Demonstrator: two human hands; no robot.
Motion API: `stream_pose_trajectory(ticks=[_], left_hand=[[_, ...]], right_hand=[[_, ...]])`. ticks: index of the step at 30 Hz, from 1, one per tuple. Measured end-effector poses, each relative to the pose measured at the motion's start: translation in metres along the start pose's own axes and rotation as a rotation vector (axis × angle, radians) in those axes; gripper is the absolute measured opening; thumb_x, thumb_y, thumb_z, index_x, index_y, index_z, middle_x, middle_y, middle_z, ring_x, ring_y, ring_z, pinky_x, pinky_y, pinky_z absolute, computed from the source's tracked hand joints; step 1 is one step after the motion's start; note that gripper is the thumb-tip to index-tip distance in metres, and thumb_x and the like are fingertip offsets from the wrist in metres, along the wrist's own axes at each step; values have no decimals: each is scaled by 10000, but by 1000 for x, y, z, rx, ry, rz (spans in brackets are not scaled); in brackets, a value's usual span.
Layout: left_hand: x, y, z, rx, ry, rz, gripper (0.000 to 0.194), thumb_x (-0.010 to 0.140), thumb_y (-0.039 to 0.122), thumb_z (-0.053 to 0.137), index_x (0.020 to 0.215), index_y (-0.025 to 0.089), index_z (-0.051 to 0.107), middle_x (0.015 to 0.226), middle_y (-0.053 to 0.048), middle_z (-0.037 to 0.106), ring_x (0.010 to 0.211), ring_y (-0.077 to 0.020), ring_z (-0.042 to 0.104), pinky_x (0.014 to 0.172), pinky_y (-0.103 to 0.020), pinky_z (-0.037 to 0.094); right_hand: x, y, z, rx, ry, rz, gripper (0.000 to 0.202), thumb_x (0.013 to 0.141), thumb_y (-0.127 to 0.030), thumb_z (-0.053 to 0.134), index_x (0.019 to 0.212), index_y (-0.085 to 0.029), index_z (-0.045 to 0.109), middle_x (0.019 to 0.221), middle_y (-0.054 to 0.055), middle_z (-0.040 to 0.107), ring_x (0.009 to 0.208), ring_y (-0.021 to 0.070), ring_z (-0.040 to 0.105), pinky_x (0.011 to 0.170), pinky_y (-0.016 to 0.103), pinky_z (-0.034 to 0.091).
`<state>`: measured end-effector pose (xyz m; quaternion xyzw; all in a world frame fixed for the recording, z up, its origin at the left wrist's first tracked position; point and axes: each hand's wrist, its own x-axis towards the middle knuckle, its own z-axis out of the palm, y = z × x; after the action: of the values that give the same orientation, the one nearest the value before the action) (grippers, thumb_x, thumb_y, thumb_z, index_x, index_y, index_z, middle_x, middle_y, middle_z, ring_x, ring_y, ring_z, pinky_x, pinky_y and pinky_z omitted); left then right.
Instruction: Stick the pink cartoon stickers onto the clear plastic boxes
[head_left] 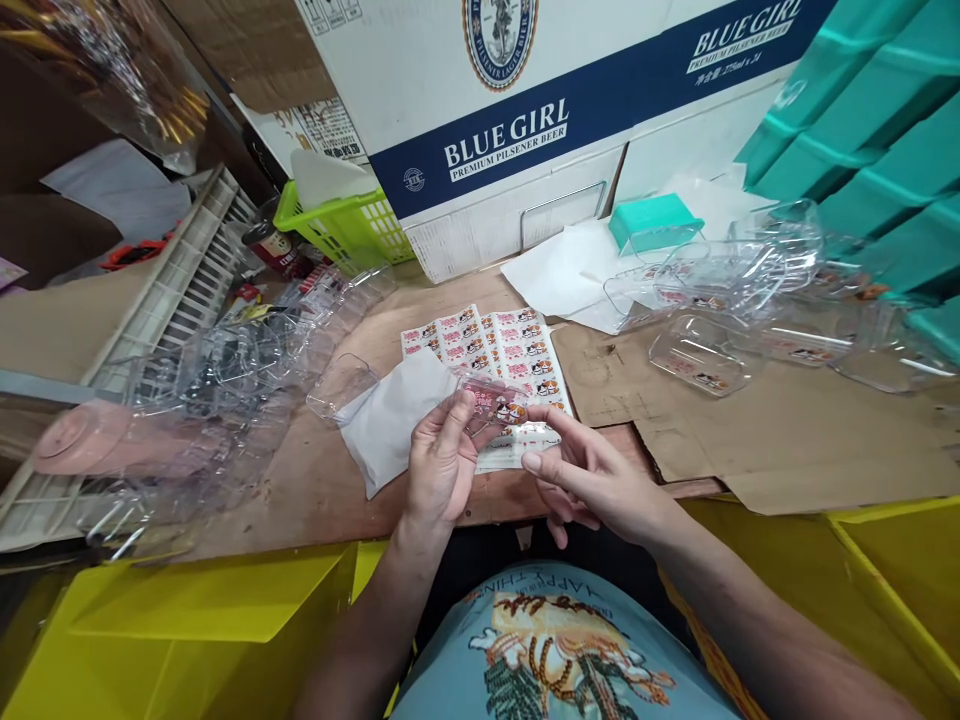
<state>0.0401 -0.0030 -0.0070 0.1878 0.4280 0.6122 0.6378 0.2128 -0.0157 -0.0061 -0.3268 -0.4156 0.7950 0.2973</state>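
My left hand (444, 450) pinches a small clear plastic lid (491, 402) that bears a pink sticker with a cartoon cat. At the lid's right edge, the index fingertip of my right hand (589, 470) meets the sticker or lies just before it. The thumb of that hand is apart from the finger, with nothing visible between them. Sheets of cat stickers (529, 345) lie on the table below the lid. Beside my left hand is a blank white sheet of paper (386, 425).
Clear lids with stickers (701, 355) pile up on the right, near a teal box (654, 222). Nested clear plastic pieces (247, 365) and a pink bottle (112, 440) sit at left. A beer carton (510, 150) stands behind, with a green basket (349, 225) and stacked teal bins (862, 130).
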Motion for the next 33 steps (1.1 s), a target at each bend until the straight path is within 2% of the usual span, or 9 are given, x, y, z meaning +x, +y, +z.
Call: stream_pose_trajectory(ticks=[4,9,13,17,21,24,27,30,33], left_hand=[[0,-1,3,39,38,32,173,754,270,785,869,149,736,993,-76,768,946,-232,721,866,-372,568],[-4,-5,7,137,-3,164,159,790,280,750,891,158,759,1030,-90,761,994,-246,711,872,-355,565],[-7,-9,11,215,14,281,179,797,274,745,946,179,772,1069,-76,756,991,-229,713,890,-318,559],[-8,-9,15,255,-21,343,205,824,251,717,1012,181,763,1112,-73,744,1037,-225,697,962,-336,535],[-6,-2,16,185,-29,289,135,798,252,742,910,183,773,1044,-62,761,994,-219,711,900,-323,566],[-3,4,15,107,-45,202,122,777,247,760,873,171,766,1032,-69,764,989,-223,713,885,-340,573],[-3,4,17,46,-51,137,124,758,230,776,861,163,761,1004,-65,771,967,-215,717,907,-364,564],[-4,2,20,-5,-68,98,155,745,225,788,883,160,762,1004,-59,773,976,-201,715,932,-342,551],[-4,3,19,-50,-72,51,168,753,220,781,904,149,756,1000,-60,773,956,-187,719,911,-309,559]], right_hand=[[2,1,2,-7,26,-5,592,895,-462,628,1355,-216,348,470,-118,523,303,86,465,307,148,294],[8,4,8,-99,109,-29,524,897,-508,590,1283,-219,387,447,-138,444,323,79,386,347,173,343],[15,8,16,-391,282,-163,445,901,-432,591,1243,-191,438,501,-118,412,421,86,408,419,178,285],[19,11,18,-672,374,-252,428,920,-314,533,1306,-166,422,535,-88,458,494,121,481,497,216,317],[12,10,16,-955,439,-247,523,928,-271,462,1420,-131,354,582,-29,552,541,178,551,584,276,394],[5,9,18,-1158,509,-243,636,945,-255,393,1526,-88,198,642,43,624,529,213,562,585,317,421],[4,10,28,-1282,470,-296,660,965,-225,329,1565,-91,89,696,97,669,523,216,567,566,321,446],[11,16,38,-1398,416,-340,661,953,-159,307,1574,-118,83,732,127,692,531,210,575,553,314,472],[17,27,36,-1556,465,-331,718,893,-65,323,1573,-116,99,709,123,690,521,213,583,511,308,477]])
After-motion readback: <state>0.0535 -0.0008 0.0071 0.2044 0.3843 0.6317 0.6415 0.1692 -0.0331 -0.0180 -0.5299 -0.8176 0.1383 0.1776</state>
